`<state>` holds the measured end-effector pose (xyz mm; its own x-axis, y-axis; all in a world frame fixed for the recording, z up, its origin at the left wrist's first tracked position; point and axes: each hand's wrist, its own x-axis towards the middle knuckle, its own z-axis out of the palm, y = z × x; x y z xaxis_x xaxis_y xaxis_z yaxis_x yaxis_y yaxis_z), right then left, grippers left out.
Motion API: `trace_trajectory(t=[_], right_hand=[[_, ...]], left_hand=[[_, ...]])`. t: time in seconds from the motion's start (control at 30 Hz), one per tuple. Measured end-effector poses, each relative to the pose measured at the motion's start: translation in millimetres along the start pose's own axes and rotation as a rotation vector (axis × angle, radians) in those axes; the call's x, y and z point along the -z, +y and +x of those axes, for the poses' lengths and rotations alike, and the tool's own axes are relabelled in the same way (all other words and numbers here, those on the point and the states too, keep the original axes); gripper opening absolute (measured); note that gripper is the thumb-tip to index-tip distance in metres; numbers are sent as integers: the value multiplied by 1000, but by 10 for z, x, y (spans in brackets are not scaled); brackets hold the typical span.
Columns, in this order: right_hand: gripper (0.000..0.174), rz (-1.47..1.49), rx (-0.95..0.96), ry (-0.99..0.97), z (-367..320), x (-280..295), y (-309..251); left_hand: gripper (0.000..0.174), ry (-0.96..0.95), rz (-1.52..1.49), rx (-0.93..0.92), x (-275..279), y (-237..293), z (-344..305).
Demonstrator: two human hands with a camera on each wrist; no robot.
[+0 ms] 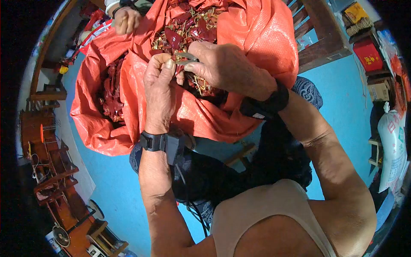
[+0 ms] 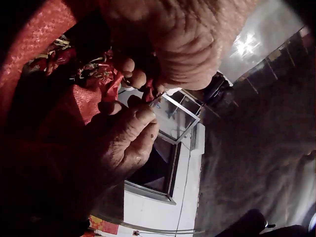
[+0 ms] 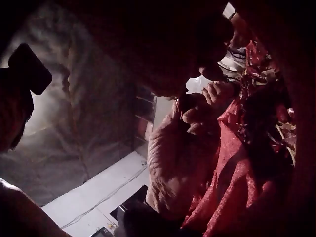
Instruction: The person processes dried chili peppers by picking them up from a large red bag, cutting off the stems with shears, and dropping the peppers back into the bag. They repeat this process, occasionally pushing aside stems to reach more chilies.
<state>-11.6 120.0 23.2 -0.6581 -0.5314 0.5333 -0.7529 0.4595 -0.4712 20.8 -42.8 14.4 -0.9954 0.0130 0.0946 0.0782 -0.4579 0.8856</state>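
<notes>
Two hands work close together over an orange woven sack (image 1: pixel 257 38) of dried red chili peppers (image 1: pixel 173 38) and stem bits. My left hand (image 1: pixel 159 83) pinches a dried chili pepper (image 2: pixel 149 94) between thumb and fingers. Gripped in my right hand (image 1: pixel 229 68) is a pair of scissors (image 1: pixel 185 56), its grey blades apart and right at the left fingertips. The handles are hidden inside the palm. In the right wrist view the left hand (image 3: pixel 168 168) is in shadow, with sack cloth beside it.
Another sack opening with dark red chilies (image 1: pixel 113 92) lies to the left. Another person's hand (image 1: pixel 127 20) rests near the sack's far left edge. A wooden chair frame (image 1: pixel 325 38) stands at the far right. Shelves and a white sack (image 1: pixel 391 145) line the right side of the blue floor (image 1: pixel 107 184).
</notes>
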Motion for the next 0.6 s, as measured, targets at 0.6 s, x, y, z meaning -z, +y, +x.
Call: trace_trajectory(t=[0.6], right_hand=[[33,915,-231,-29,21,-257,13]], left_hand=[[14,-156,-162,11,33,84,-9]])
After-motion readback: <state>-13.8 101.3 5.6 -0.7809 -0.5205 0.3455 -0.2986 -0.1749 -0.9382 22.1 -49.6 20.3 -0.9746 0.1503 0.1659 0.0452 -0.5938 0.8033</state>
